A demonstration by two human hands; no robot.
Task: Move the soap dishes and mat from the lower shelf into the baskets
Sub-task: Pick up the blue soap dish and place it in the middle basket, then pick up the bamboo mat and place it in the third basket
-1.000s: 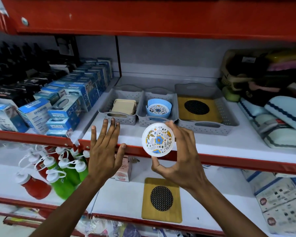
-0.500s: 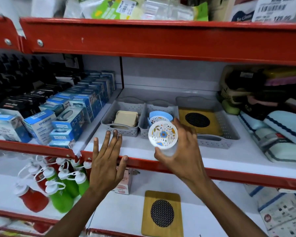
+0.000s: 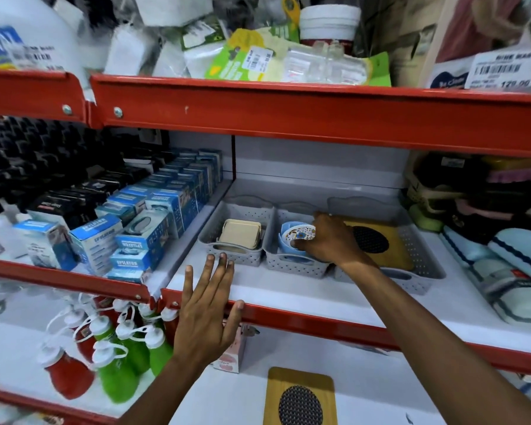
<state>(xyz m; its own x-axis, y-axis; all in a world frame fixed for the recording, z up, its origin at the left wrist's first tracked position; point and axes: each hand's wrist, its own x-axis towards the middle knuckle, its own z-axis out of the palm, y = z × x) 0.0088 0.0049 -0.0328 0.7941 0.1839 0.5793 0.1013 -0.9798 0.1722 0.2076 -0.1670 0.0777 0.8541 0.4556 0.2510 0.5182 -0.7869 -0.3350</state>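
Note:
My right hand [image 3: 330,240] reaches into the middle grey basket [image 3: 292,263] and holds a round white soap dish with a flower pattern [image 3: 299,234] on top of a blue soap dish [image 3: 285,245]. My left hand [image 3: 207,308] is open, fingers spread, against the red front edge of the middle shelf. The left grey basket [image 3: 232,254] holds beige square soap dishes [image 3: 241,237]. The larger right basket [image 3: 423,271] holds a wooden mat with a black mesh circle [image 3: 377,240]. A second wooden mat [image 3: 301,397] lies flat on the lower shelf.
Blue boxes [image 3: 141,237] stand left of the baskets, folded towels [image 3: 509,271] to the right. Red and green bottles [image 3: 111,348] and a small pink box [image 3: 230,357] sit on the lower shelf. The red shelf above [image 3: 288,115] overhangs the baskets.
My right hand has carried the patterned dish from in front of the shelf edge up and into the middle basket, onto the blue dish. The view has tilted upward.

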